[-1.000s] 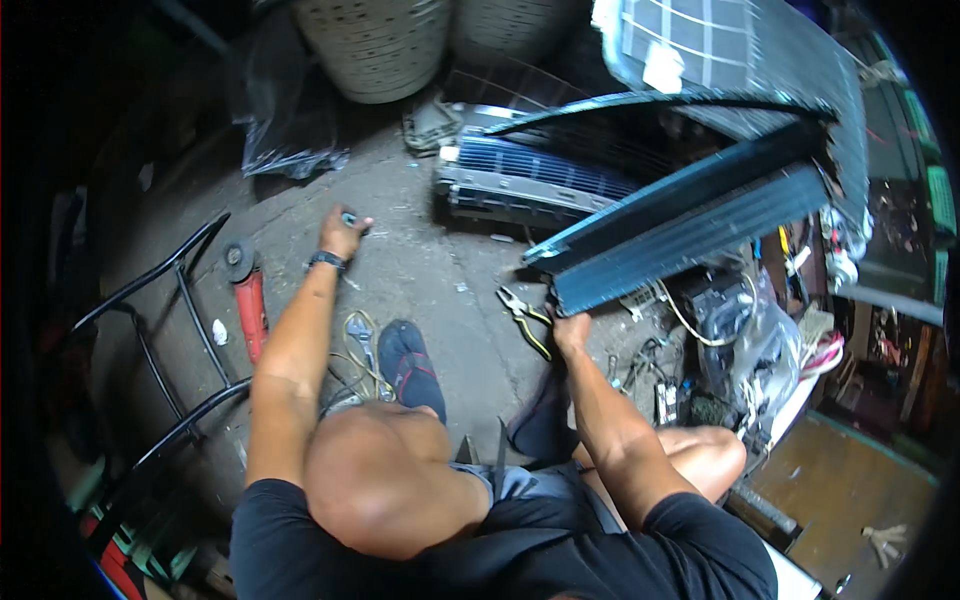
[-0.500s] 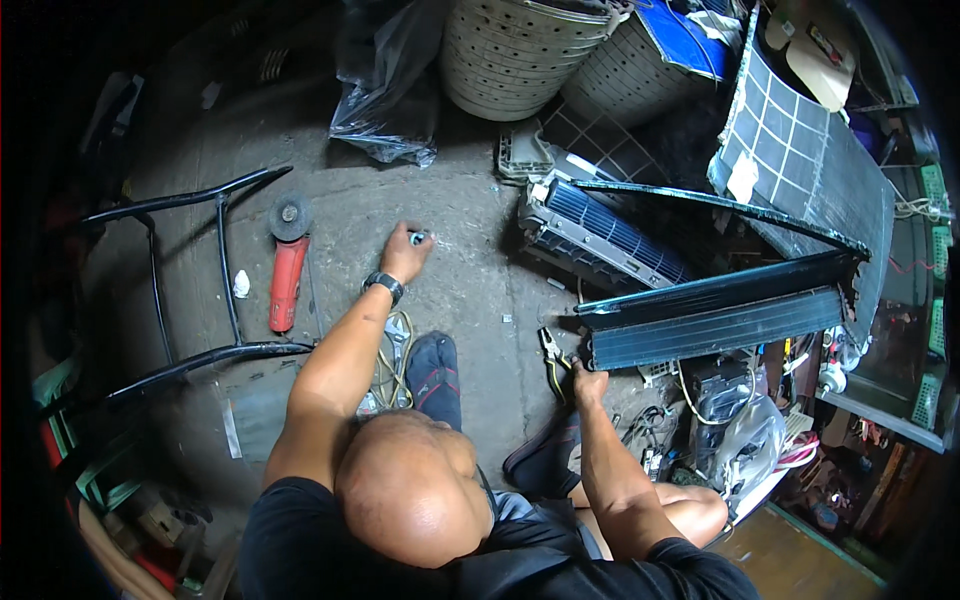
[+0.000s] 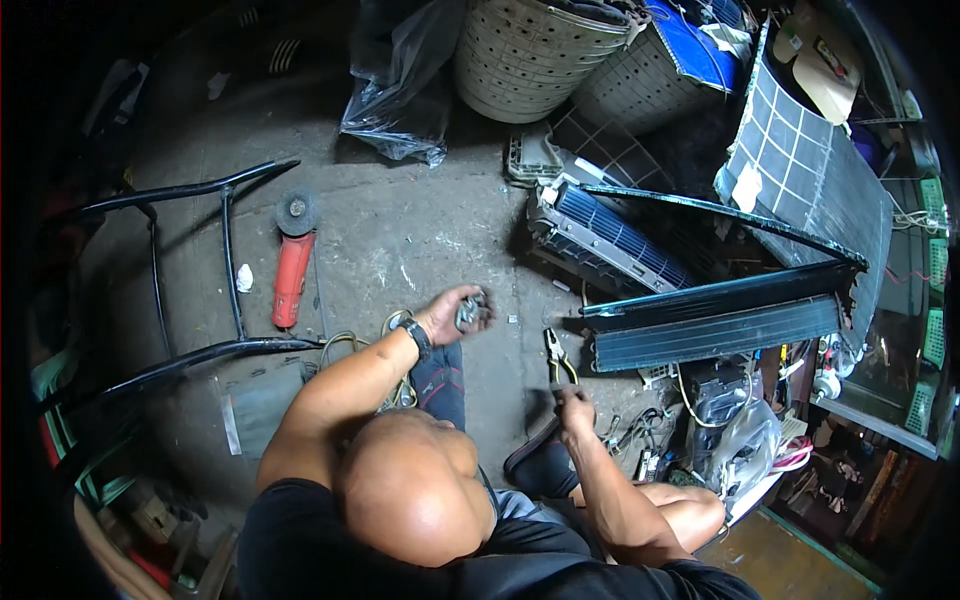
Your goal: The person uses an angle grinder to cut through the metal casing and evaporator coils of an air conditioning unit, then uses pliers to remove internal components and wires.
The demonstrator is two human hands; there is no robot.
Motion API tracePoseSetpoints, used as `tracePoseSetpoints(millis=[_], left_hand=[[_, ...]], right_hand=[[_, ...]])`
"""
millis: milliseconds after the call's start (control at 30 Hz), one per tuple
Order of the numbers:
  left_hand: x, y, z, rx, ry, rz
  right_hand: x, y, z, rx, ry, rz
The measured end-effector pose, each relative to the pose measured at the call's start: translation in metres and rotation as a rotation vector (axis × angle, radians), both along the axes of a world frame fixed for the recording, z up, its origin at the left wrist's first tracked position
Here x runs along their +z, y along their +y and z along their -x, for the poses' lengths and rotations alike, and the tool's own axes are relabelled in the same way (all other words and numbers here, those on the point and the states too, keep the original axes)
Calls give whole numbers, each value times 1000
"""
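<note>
My left hand point(image 3: 455, 317) is in front of my knees, palm partly turned up and fingers curled round small grey metal pieces point(image 3: 468, 308); their exact kind is too small to tell. Lower right, my right hand point(image 3: 575, 412) is closed at the lower end of pliers point(image 3: 560, 358) with yellow-and-black handles. Their jaws point away from me and the handle ends are hidden by the fingers. A coil of yellowish cord point(image 3: 397, 322) lies by my left wrist, partly under the forearm.
A red angle grinder point(image 3: 291, 280) and a black tubular frame point(image 3: 228, 250) lie on the left. To the right are a dismantled air-conditioner unit point(image 3: 610, 235), a long dark panel point(image 3: 720, 335) and a grid filter screen point(image 3: 785, 120). Perforated baskets point(image 3: 535, 55) and a plastic bag point(image 3: 400, 100) stand behind.
My left hand has drawn back toward me and turned, showing the metal pieces in it. My right hand has moved slightly down and left, onto the pliers' handles.
</note>
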State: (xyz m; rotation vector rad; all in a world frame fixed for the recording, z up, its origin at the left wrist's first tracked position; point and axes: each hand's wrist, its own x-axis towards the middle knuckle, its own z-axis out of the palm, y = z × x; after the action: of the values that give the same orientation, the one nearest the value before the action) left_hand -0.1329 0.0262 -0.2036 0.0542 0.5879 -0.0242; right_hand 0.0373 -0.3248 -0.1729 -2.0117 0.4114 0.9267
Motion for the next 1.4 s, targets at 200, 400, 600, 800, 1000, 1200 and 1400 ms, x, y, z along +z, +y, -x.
tracePoseSetpoints(millis=[200, 400, 600, 800, 1000, 1200, 1400], left_hand=[[7, -56, -11, -122, -74, 18], [22, -22, -24, 42, 121, -106], [36, 20, -24, 167, 140, -33], [26, 38, -26, 321, 142, -34], [20, 120, -7, 542, 161, -110], [169, 399, -22, 972, 82, -530], [156, 519, -89, 843, 499, -665]], right_hand=[[98, 147, 23, 961, -667, -248], [119, 222, 36, 1464, -834, -246], [116, 277, 40, 1523, -967, -143], [116, 304, 38, 1404, -1058, -343], [138, 294, 33, 1193, -974, -507], [138, 186, -5, 1247, -773, -243], [130, 108, -12, 1256, -574, -58]])
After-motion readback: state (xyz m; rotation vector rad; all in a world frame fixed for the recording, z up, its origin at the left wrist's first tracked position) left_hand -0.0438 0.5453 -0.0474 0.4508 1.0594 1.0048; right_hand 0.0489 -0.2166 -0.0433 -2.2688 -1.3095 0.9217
